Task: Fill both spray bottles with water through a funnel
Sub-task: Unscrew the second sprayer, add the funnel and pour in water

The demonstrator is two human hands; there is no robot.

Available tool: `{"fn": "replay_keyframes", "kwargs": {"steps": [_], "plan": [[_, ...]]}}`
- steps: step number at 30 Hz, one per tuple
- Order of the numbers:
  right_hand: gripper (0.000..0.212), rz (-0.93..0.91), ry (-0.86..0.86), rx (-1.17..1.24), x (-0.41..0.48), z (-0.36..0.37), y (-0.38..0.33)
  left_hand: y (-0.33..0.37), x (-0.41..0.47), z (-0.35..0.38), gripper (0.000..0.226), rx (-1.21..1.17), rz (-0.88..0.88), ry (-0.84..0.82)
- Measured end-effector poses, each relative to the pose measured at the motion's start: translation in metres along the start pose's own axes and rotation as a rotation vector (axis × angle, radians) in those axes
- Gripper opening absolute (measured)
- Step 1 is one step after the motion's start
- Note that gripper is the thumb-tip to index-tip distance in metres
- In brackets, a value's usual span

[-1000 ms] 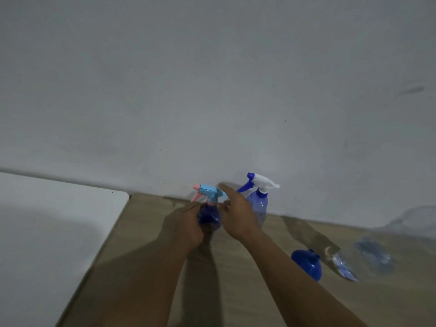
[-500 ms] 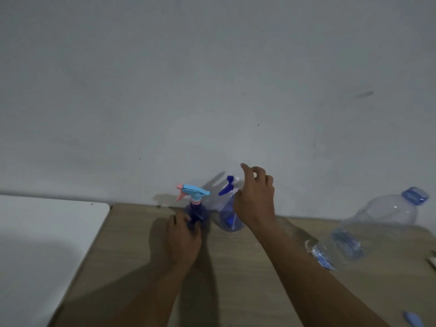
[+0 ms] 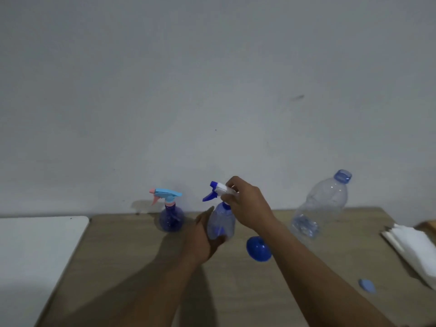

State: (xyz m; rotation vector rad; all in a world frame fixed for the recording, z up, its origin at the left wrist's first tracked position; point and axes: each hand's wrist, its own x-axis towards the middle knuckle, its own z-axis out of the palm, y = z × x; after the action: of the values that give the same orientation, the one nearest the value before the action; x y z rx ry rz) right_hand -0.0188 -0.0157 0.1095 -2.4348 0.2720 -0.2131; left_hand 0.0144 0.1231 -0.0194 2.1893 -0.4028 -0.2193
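A dark blue spray bottle with a light-blue and pink trigger head stands alone near the wall. To its right, my left hand wraps the body of a clear pale-blue spray bottle. My right hand grips that bottle's white and blue trigger head from above. A blue funnel lies on the table under my right wrist. A large clear water bottle with a blue neck ring stands uncapped at the right, with little water visible at its bottom.
The wooden table meets a grey wall behind. A white surface adjoins it at the left. Folded white cloths lie at the right edge. A small pale-blue cap rests on the table at the front right.
My left hand has let go of the dark blue bottle and taken the clear one. My right hand moved onto its trigger head. The view has shifted, and the funnel shows again.
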Motion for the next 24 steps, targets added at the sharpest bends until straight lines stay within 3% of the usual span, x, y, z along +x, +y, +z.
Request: {"fn": "replay_keyframes", "kwargs": {"steps": [2, 7, 12, 18, 24], "plan": [[0.011, 0.014, 0.013, 0.045, -0.015, -0.019, 0.003, 0.023, -0.010, 0.000, 0.086, 0.005, 0.031, -0.068], [0.021, 0.093, 0.111, 0.231, -0.063, -0.054, 0.030, 0.079, -0.041, 0.023, 0.060, 0.017, 0.084, -0.238], [0.043, 0.180, 0.104, 0.350, -0.113, -0.058, 0.087, 0.083, -0.071, 0.072, 0.081, -0.076, 0.015, -0.205], [0.056, 0.286, 0.197, 0.466, -0.153, -0.038, 0.149, 0.082, -0.105, 0.129, 0.064, -0.192, -0.094, -0.196], [0.039, 0.260, 0.191, 0.495, -0.169, -0.023, 0.181, 0.087, -0.128, 0.155, 0.051, -0.160, -0.126, -0.096]]}}
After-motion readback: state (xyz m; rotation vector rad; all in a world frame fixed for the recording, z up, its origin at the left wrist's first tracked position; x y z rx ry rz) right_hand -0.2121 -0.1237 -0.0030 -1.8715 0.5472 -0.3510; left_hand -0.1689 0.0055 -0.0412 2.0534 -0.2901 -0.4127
